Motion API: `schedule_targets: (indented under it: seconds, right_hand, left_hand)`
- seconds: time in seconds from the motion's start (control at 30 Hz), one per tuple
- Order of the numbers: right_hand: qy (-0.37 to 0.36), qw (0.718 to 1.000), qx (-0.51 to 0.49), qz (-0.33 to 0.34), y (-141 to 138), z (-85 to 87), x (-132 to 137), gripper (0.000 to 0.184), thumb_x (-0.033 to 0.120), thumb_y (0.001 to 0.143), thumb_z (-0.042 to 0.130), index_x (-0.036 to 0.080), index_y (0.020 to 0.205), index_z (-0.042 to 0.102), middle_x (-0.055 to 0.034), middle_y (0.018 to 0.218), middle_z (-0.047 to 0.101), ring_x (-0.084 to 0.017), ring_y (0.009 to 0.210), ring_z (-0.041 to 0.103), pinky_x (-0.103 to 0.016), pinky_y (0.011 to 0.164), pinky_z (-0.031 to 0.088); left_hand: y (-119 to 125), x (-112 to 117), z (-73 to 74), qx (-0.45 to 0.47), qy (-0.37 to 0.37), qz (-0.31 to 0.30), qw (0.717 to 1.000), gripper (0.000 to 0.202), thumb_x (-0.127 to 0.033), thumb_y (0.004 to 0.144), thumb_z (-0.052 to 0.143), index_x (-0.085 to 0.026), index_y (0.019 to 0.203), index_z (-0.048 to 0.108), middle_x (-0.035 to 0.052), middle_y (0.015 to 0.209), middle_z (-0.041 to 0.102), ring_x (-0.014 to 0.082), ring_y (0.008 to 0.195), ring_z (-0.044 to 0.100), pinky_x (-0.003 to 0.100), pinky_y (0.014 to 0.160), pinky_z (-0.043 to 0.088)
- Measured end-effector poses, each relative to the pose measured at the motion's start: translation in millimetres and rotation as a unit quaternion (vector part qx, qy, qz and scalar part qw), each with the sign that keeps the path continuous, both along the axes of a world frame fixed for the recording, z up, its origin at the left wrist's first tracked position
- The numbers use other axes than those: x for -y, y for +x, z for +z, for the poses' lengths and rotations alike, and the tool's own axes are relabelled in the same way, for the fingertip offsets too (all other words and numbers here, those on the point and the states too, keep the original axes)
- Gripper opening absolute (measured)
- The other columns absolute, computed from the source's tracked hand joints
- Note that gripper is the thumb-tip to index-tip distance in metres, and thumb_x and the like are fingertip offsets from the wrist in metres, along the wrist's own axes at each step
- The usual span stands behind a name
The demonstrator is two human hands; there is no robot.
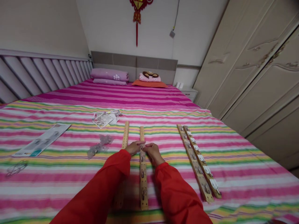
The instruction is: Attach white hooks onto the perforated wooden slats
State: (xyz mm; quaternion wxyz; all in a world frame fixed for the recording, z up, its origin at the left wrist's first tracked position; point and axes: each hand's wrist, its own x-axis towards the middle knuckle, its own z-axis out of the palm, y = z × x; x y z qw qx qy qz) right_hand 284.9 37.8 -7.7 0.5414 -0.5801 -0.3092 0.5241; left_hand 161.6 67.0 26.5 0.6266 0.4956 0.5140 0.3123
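Both my hands meet over a long wooden strip point(143, 174) lying lengthwise on the striped bedspread point(70, 174). My left hand point(133, 147) and my right hand point(152, 151) have their fingers pinched together at one spot on the strip, around a small metal piece too small to name. Metal hooks sit along the nearer part of this strip. A second wooden strip point(125, 135) lies just to its left, partly hidden by my red left sleeve. Two more strips point(198, 161) with hooks and white pads lie side by side to the right.
Small clear plastic bags point(100, 146) and an opened packet point(105, 118) lie left of the strips. A long printed package point(42, 139) lies further left. Pillows point(109, 75) rest at the headboard. A cream wardrobe point(257, 71) stands along the right side.
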Motion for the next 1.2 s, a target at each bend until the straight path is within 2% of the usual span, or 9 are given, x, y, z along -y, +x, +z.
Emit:
schedule_targets:
  seconds: [0.13,0.33,0.43,0.67,0.77,0.9,0.97,1.1,1.2]
  right_hand:
    - [-0.010,1.000,-0.011,-0.018,1.2,1.0,-0.2,0.033,0.012,0.039,0.073,0.020,0.061,0.050,0.0084,0.043,0.052,-0.011,0.045,0.050,-0.021,0.043,0.037]
    - [-0.038,0.998,-0.039,0.017,12.0,10.4,7.7,0.028,0.013,0.045,0.068,0.019,0.069,0.056,0.0110,0.032,0.042,-0.006,0.030,0.030,-0.019,0.032,0.016]
    - [-0.032,0.998,-0.048,0.032,14.2,13.6,11.6,0.025,0.014,0.047,0.066,0.019,0.070,0.057,0.0112,0.031,0.041,-0.005,0.029,0.028,-0.018,0.031,0.014]
    - [0.012,0.996,-0.071,0.054,16.2,19.2,17.9,0.011,0.024,0.054,0.060,0.018,0.056,0.051,0.0059,0.042,0.050,-0.004,0.030,0.030,-0.018,0.030,0.012]
    - [0.031,0.995,-0.074,0.052,17.2,17.5,19.4,0.015,0.028,0.057,0.059,0.019,0.052,0.048,0.0055,0.042,0.049,-0.004,0.030,0.029,-0.018,0.031,0.013]
    - [0.043,0.996,-0.066,0.040,15.3,13.2,20.4,0.019,0.029,0.058,0.061,0.020,0.050,0.046,0.0086,0.034,0.041,-0.004,0.028,0.024,-0.019,0.031,0.009]
    - [0.046,0.996,-0.064,0.034,13.9,12.1,20.8,0.020,0.028,0.058,0.061,0.020,0.050,0.045,0.0089,0.034,0.040,-0.004,0.028,0.024,-0.020,0.031,0.009]
    - [0.050,0.996,-0.062,0.030,13.2,12.0,22.0,0.020,0.029,0.058,0.062,0.020,0.051,0.046,0.0092,0.034,0.040,-0.004,0.028,0.024,-0.020,0.032,0.009]
    - [0.051,0.997,-0.057,0.028,13.6,12.4,22.8,0.019,0.028,0.057,0.062,0.020,0.051,0.046,0.0095,0.034,0.040,-0.004,0.029,0.024,-0.020,0.033,0.009]
  left_hand:
    - [-0.4,-1.7,-5.0,0.002,-0.011,0.005,1.000,0.049,0.000,0.046,0.057,-0.016,0.089,0.075,-0.0048,0.046,0.054,0.0080,0.043,0.039,0.022,0.044,0.031]
    - [-0.3,-1.3,-10.7,0.008,-0.012,0.026,1.000,0.053,0.001,0.046,0.060,-0.016,0.094,0.074,-0.0069,0.048,0.050,0.0054,0.041,0.037,0.020,0.042,0.026]
    - [0.5,1.4,-9.3,0.014,-0.003,0.034,0.999,0.055,0.001,0.047,0.060,-0.014,0.098,0.073,-0.0078,0.047,0.047,0.0049,0.041,0.036,0.020,0.042,0.026]
    - [-9.0,12.9,5.8,0.014,0.034,0.046,0.998,0.062,-0.010,0.056,0.064,-0.011,0.118,0.062,-0.0081,0.046,0.045,0.0071,0.045,0.041,0.021,0.048,0.032]
    - [-35.4,12.4,19.1,-0.045,0.118,0.088,0.988,0.048,-0.018,0.058,0.065,-0.012,0.105,0.068,-0.0048,0.051,0.052,0.0097,0.050,0.047,0.022,0.052,0.037]
    - [-92.9,9.9,33.2,-0.121,0.205,0.177,0.955,0.025,-0.019,0.055,0.066,-0.015,0.080,0.070,0.0020,0.070,0.062,0.0157,0.069,0.055,0.026,0.066,0.042]
    - [-120.2,11.7,35.6,-0.270,0.288,0.219,0.892,0.020,-0.022,0.057,0.065,-0.017,0.076,0.069,0.0038,0.073,0.064,0.0194,0.074,0.057,0.028,0.069,0.042]
    - [-149.8,21.4,35.9,-0.494,0.337,0.182,0.781,0.028,-0.025,0.063,0.065,-0.017,0.089,0.071,0.0103,0.088,0.068,0.0271,0.088,0.060,0.032,0.075,0.041]
    - [-152.7,27.2,37.8,-0.566,0.317,0.158,0.744,0.035,-0.026,0.070,0.061,-0.017,0.103,0.069,0.0130,0.100,0.068,0.0304,0.094,0.059,0.034,0.076,0.039]
